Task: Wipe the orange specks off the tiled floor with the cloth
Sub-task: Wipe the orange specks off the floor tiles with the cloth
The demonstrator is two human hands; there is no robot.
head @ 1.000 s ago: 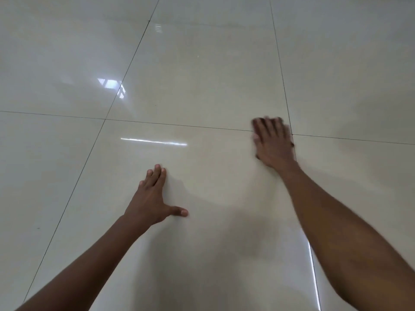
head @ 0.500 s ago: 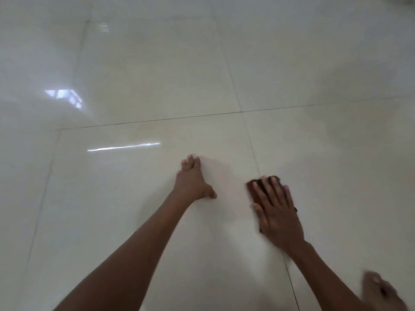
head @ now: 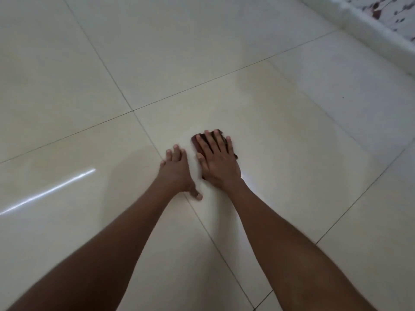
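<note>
A small dark red cloth (head: 197,142) lies flat on the glossy cream tiled floor (head: 280,135), mostly hidden under my right hand (head: 217,161). That hand presses down on it with straight, spread fingers. My left hand (head: 177,171) rests flat on the floor just left of the cloth, fingers straight, thumb out to the right, on a grout line. No orange specks are visible on the tiles here.
A white skirting ledge (head: 368,34) runs along the top right, with a speckled patterned surface (head: 395,10) behind it. Dark grout lines cross the floor. A tiny dark dot (head: 343,97) sits on a tile at the right.
My right hand has slid the cloth back toward me and leftward, ending close beside my left hand. The view has turned to the right, bringing the skirting ledge into sight.
</note>
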